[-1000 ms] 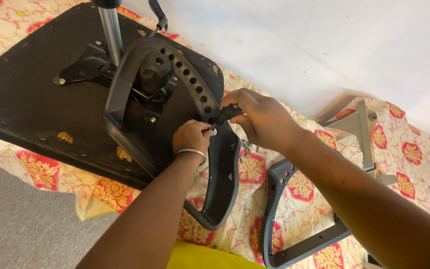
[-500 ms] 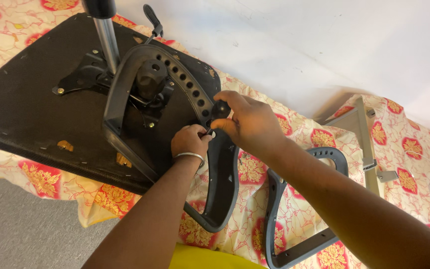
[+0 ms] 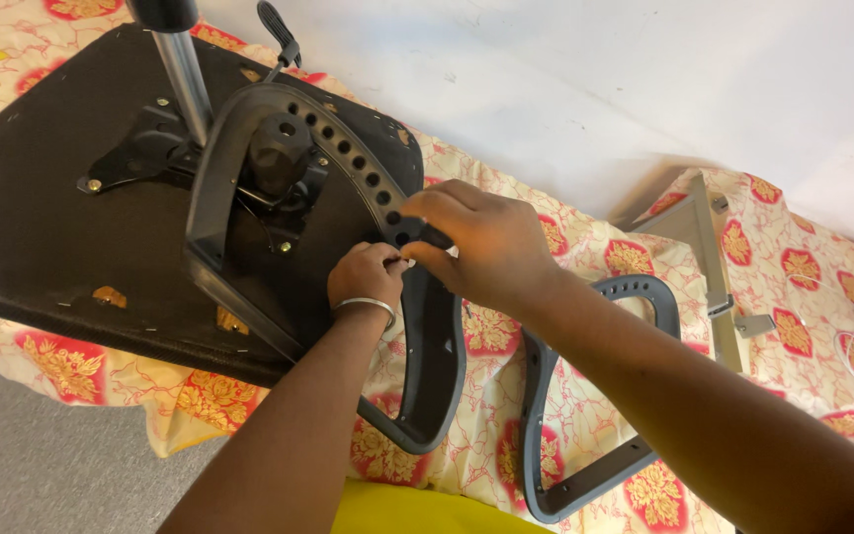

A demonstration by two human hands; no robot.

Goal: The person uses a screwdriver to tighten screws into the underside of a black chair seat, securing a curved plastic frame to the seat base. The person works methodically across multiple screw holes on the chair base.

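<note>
Both bare forearms reach up from the near edge toward the middle of the scene. The left hand (image 3: 368, 274) sits nearer and lower, its fingers curled tight into a pinch, with a thin metal bangle (image 3: 366, 305) around the wrist. The right hand (image 3: 476, 242) arches over from the right, palm down, thumb and fingertips closed together just beside the left hand's fingertips, the two hands touching.

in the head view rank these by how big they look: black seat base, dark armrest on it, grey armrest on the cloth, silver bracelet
1. black seat base
2. dark armrest
3. grey armrest, partly hidden by the right arm, so its place against the dark one is unsure
4. silver bracelet
</note>
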